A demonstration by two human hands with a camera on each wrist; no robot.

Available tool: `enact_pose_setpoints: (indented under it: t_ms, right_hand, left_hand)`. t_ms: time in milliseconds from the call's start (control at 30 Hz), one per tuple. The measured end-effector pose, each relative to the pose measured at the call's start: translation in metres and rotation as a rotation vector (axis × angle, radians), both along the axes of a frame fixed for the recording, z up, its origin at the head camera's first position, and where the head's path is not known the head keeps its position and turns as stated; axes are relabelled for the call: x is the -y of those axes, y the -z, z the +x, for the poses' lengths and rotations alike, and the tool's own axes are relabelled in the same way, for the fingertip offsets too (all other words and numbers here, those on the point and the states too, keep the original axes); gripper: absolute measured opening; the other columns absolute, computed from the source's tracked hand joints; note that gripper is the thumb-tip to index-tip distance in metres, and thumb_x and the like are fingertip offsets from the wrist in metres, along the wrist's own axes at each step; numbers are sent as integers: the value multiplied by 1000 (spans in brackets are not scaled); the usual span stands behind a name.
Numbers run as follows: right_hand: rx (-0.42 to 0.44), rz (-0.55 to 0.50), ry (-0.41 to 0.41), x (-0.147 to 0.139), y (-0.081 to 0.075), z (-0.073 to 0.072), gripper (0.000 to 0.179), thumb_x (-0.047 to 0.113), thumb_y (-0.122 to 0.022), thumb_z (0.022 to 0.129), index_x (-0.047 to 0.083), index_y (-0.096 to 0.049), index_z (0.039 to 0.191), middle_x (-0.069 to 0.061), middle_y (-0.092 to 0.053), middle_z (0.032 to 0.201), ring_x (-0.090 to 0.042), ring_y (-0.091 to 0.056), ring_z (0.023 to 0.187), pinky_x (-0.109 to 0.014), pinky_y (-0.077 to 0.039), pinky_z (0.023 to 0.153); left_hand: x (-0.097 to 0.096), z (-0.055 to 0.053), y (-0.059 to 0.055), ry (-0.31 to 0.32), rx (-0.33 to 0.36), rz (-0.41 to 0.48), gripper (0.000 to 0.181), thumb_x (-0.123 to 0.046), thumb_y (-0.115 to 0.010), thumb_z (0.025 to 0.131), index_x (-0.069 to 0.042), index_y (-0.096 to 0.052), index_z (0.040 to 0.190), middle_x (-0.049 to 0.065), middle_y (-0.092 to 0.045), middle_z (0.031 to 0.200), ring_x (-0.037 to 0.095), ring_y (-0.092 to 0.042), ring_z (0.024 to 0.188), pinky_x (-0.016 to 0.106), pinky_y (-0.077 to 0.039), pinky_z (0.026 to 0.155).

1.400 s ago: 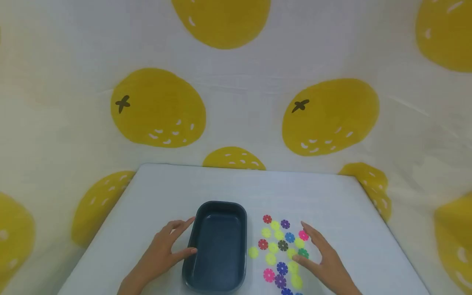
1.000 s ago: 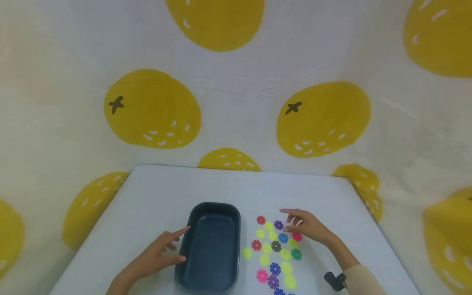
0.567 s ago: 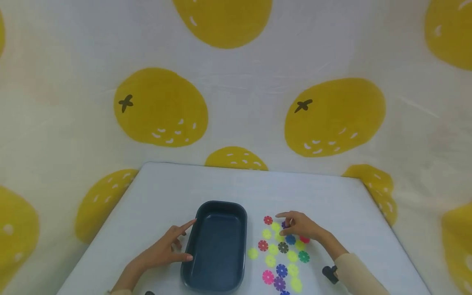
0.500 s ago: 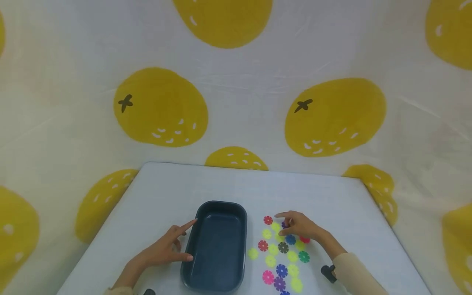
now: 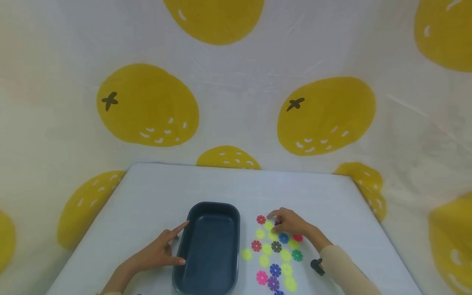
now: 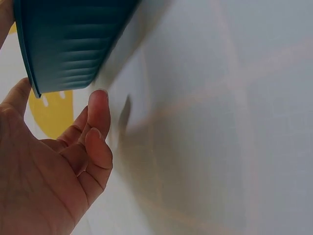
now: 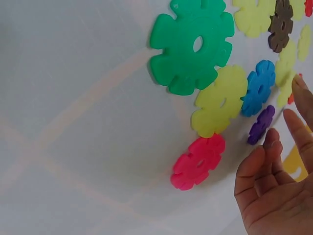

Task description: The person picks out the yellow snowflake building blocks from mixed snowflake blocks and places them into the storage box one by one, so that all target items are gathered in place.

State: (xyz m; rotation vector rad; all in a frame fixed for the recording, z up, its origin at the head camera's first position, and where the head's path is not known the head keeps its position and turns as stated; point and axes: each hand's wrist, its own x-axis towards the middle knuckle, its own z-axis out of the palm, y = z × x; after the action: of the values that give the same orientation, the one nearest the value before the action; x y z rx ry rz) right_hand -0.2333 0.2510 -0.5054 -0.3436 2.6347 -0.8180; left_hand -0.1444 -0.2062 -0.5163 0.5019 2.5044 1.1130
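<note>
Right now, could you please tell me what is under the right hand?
Beneath the right hand, the head view shows parts of a purple disc and a yellow disc; anything fully covered cannot be seen.

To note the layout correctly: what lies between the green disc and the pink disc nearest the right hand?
Between the green disc and pink disc lies a yellow disc, seen in the right wrist view.

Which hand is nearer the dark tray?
Left. The left hand is at the left rim of the tray; the right hand is to the tray's right, over the discs.
</note>
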Motion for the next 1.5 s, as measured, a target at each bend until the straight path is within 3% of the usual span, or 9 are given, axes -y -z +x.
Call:
enact_pose_setpoints:
  t_ms: [267, 500, 833, 1133, 1333, 1500]
  right_hand:
    - [-13, -8, -15, 0, 1, -6, 36, 18, -80, 84, 23, -68, 118, 1, -58, 98, -15, -56, 89, -42, -54, 87]
    - [20, -14, -15, -4, 3, -8, 36, 14, -79, 84, 29, -68, 116, 0, -59, 109, -20, -58, 105, -50, -50, 96]
    - [38, -59, -53, -7, 10, -12, 36, 16, -80, 82, 31, -69, 113, 1, -57, 111, -21, -57, 109, -51, -48, 98]
    - [-4, -91, -82, -5, 11, -14, 29, 13, -79, 83, 24, -68, 108, 4, -57, 105, -16, -56, 101, -44, -51, 95]
    - [-6, -97, -56, 2, 3, -7, 26, 10, -79, 82, 17, -59, 97, 2, -59, 93, -17, -57, 92, -41, -53, 87]
    - [-20, -63, -27, 4, 1, -2, 24, 12, -78, 83, 19, -62, 99, 3, -60, 88, -15, -58, 84, -36, -54, 80]
  left_hand:
    - [2, 0, 2, 7, 0, 22, 99, -43, -80, 81, -29, -19, 159, 18, -45, 124, 9, -48, 75, 24, -43, 66]
    - [2, 0, 1, 11, 9, 33, 99, -40, -80, 82, -28, -20, 159, 18, -46, 123, 9, -48, 75, 24, -43, 65]
    - [-1, -2, -2, 10, 36, 38, 99, -40, -81, 81, -26, -21, 159, 18, -47, 123, 9, -47, 75, 24, -43, 64]
    - [0, -1, -1, -7, 23, 15, 99, -40, -81, 81, -28, -21, 159, 17, -47, 121, 9, -47, 75, 24, -43, 64]
    - [-1, 0, -3, -10, 32, 7, 99, -40, -81, 80, -28, -21, 159, 16, -47, 121, 8, -46, 75, 23, -42, 64]
    - [-2, 0, -5, -8, 29, 6, 99, -40, -81, 81, -27, -22, 159, 16, -48, 120, 8, -46, 74, 24, -42, 63]
